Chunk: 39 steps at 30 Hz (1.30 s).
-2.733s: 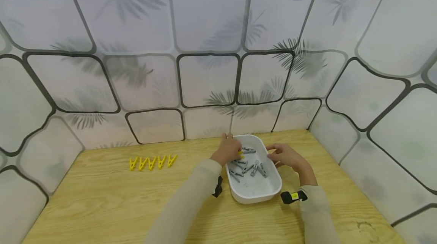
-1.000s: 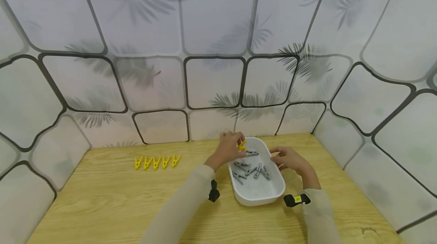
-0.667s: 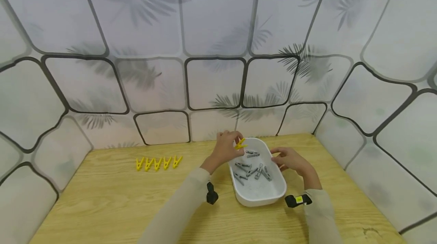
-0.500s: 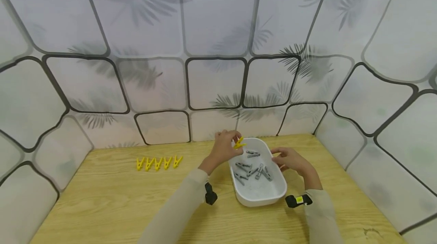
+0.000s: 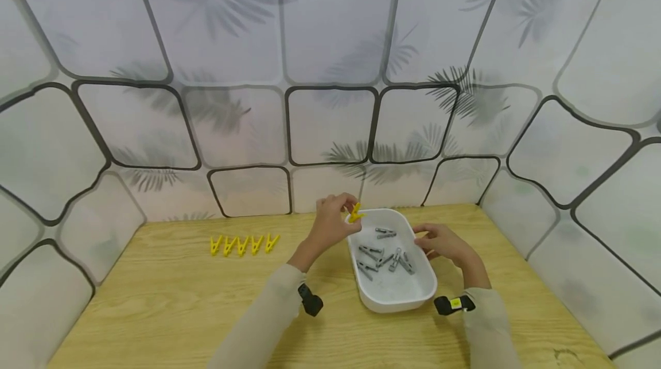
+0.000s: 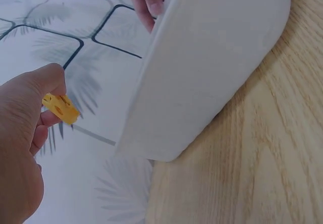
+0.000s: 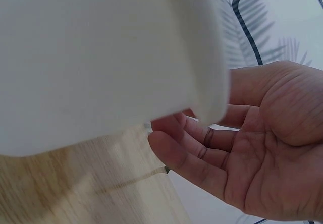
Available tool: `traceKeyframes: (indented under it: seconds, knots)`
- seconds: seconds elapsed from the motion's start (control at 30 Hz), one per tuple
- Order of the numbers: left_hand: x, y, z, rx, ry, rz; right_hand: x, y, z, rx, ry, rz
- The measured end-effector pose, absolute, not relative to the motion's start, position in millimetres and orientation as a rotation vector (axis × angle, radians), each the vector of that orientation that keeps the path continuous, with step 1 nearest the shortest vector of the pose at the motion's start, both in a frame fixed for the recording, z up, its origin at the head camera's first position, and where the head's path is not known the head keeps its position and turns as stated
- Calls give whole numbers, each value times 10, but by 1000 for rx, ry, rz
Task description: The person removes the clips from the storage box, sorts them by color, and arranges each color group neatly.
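Yellow clothespin [image 5: 354,213] is pinched in the left hand [image 5: 330,224], fingers [image 6: 48,82] clamped on it, held up just above the far left rim of the white tub [image 5: 397,299]; wrist bent back, forearm slanting up from the surface [image 5: 155,300]; right hand [image 5: 443,244] sits at the tub's right rim, fingers [image 7: 181,153] loosely curled and slightly apart, gripping nothing; grey clothespins [image 5: 384,254] lie in the tub; a row of five yellow clothespins [image 5: 241,244] well off to the left.
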<state>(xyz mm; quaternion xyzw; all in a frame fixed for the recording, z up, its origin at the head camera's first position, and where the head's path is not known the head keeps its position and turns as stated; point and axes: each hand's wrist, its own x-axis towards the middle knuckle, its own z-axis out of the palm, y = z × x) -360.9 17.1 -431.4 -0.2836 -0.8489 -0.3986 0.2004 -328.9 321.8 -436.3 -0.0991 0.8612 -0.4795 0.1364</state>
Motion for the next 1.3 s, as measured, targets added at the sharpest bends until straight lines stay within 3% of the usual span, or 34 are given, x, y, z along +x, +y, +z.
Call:
traceKeyframes:
  seconds: [0.3,1.3]
  knots:
    - [-3508,30,-4282,-750,-2278,-1137,-3274,3208,-4334,-257,2517,-1376]
    - [-3362,-829,-4744,-341,-2405,-1151,-3289,3213,-4339,-254,2515,-1345]
